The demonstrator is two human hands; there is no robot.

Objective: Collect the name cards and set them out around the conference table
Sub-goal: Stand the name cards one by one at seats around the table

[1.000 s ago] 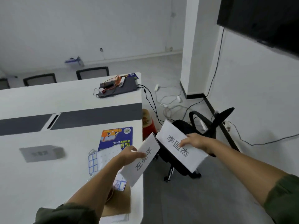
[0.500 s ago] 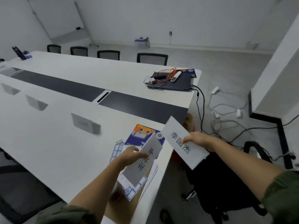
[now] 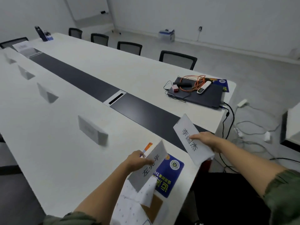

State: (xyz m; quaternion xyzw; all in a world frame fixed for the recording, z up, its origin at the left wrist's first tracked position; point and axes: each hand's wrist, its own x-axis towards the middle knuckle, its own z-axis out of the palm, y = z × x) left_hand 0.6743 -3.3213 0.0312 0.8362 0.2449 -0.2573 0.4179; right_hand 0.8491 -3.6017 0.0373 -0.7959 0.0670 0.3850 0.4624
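My left hand (image 3: 138,161) grips a folded white name card (image 3: 149,171) with black characters, held over the near end of the long white conference table (image 3: 53,143). My right hand (image 3: 206,140) pinches a second, larger name card (image 3: 190,138) above the table's near right corner. Several folded name cards stand in a row along the table's left side, the closest name card (image 3: 92,129) just left of my left hand, another standing card (image 3: 46,95) farther back.
A blue booklet (image 3: 170,172), white patterned sheets (image 3: 129,203) and brown cardboard (image 3: 154,208) lie under my left hand. A dark laptop (image 3: 206,95) with orange cable and a white remote sits at the far right corner. Cables trail on the floor right. Black chairs (image 3: 177,59) line the far side.
The view has swung left, bringing more of the long table and its row of standing cards into sight. Both hands still hold their cards and have moved over the table's near end.
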